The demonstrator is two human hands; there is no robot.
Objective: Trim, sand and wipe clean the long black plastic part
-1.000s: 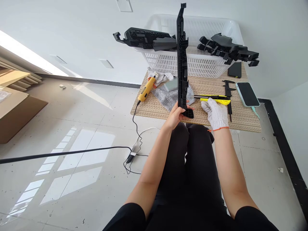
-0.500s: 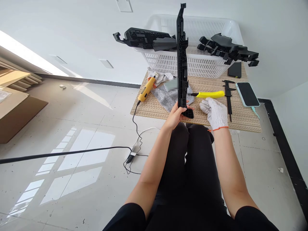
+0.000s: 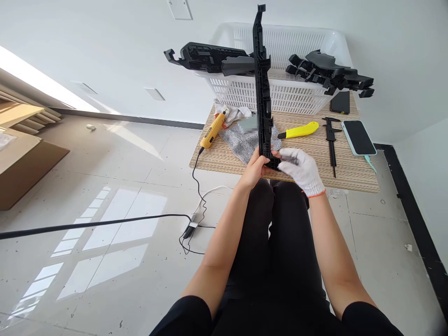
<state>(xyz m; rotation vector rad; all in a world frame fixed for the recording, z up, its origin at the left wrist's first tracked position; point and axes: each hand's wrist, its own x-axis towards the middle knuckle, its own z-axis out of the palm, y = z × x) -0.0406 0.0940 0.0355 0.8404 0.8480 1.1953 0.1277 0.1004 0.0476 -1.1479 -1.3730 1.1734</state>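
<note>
My bare left hand (image 3: pixel 255 170) is closed around the lower end of a long black plastic trim piece (image 3: pixel 264 93), which stands nearly upright above the table edge. My right hand (image 3: pixel 301 169), in a white knit glove with an orange cuff, is beside that lower end; its thumb and fingers are apart, with the fingertips close to the piece. Whether they touch it I cannot tell. Behind the right hand lies a yellow-handled utility knife (image 3: pixel 301 130) with a black tip. A grey cloth (image 3: pixel 241 142) is partly hidden behind the piece.
A white plastic basket (image 3: pixel 294 95) at the back carries black parts (image 3: pixel 206 56) across its rim. On the wooden table (image 3: pixel 353 172) are a corded yellow tool (image 3: pixel 213 130), black calipers (image 3: pixel 331 140), a plugged-in phone (image 3: pixel 359 137) and a dark phone (image 3: pixel 340 101). Cables (image 3: pixel 196 224) cross the floor at left.
My right hand has moved left from the table to the lower end of the trim piece, its fingers spreading. The yellow knife has shifted and turned slightly. The trim piece leans a little more left.
</note>
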